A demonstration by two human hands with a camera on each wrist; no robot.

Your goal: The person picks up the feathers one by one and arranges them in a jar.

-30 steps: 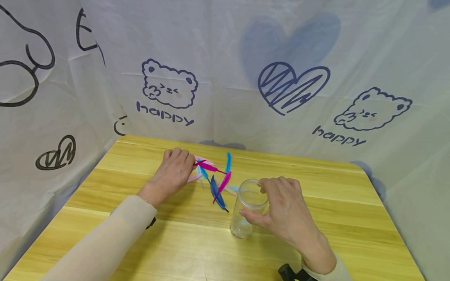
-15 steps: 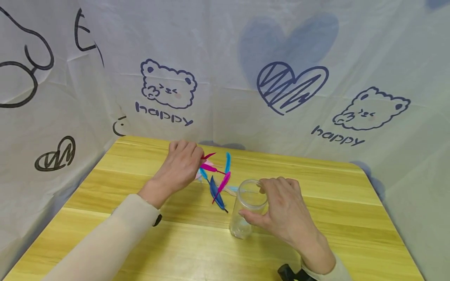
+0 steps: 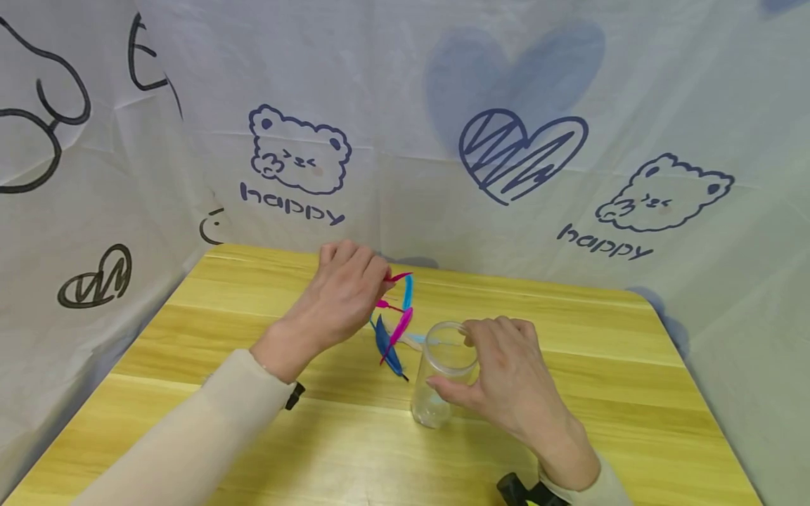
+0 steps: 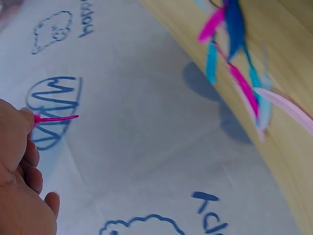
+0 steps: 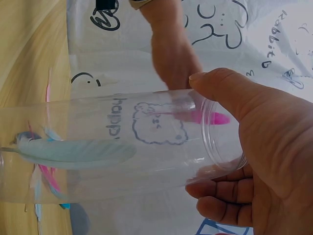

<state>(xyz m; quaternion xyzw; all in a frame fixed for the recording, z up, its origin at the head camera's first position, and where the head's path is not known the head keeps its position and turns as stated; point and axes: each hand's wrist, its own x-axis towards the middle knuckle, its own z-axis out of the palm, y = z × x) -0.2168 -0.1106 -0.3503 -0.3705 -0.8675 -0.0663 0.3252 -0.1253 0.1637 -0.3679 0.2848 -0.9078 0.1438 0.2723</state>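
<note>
My left hand [image 3: 344,295] pinches a magenta feather [image 4: 58,118], raised above the far part of the table; its tip pokes out to the right of the fingers. With thumb and fingers round the mouth, my right hand [image 3: 519,383] holds a clear plastic jar [image 3: 433,400] upright on the table. Inside the jar lies a pale feather [image 5: 78,152], quill end toward the bottom. Between hand and jar are loose feathers: a dark blue feather [image 3: 387,346], a magenta one crossing it and a bright blue feather [image 3: 408,292] behind. The left hand hides others.
The wooden table [image 3: 607,393] ends at a white printed cloth [image 3: 405,183] close behind the feathers. In the left wrist view a pale pink feather [image 4: 286,105] lies near that edge. A black wrist mount [image 3: 515,488] shows by the right sleeve.
My left hand has lifted the magenta feather and moved right and farther back, now covering part of the loose feathers. The right hand and jar have stayed put.
</note>
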